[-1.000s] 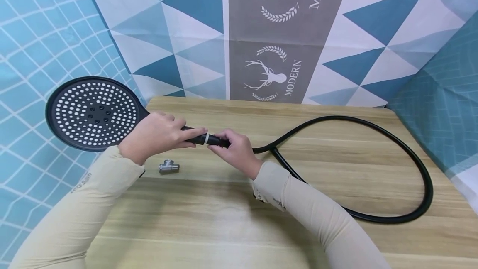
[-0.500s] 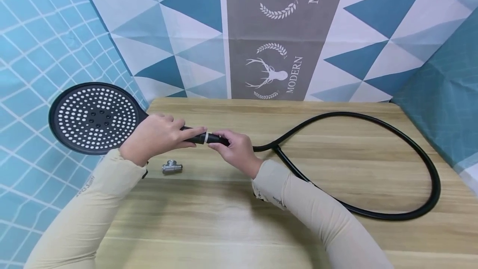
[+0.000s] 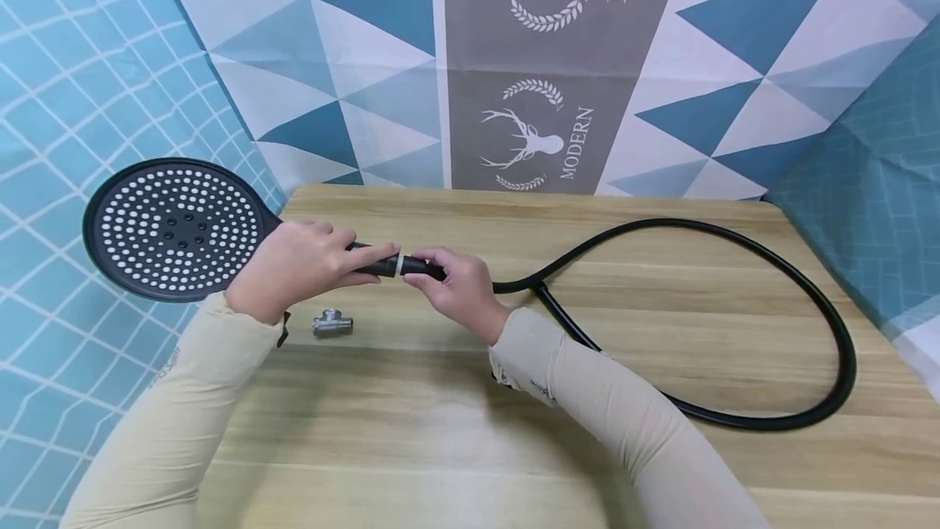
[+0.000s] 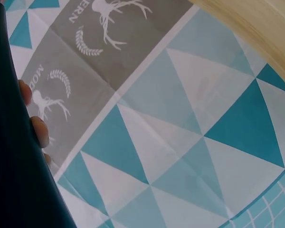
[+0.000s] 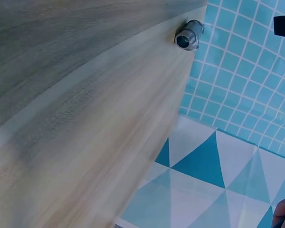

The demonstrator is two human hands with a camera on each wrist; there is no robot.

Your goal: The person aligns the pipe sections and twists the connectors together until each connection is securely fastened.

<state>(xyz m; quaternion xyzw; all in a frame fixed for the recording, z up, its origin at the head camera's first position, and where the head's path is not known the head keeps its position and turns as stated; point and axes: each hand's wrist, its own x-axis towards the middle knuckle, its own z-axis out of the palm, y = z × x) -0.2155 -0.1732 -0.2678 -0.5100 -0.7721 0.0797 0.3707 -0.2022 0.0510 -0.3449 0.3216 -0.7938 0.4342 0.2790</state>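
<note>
A black shower head juts past the table on the left, its handle gripped by the left hand, with a metal fitting lying nearby on the table, while the right hand pinches the end of a black hose that loops rightward.
</note>
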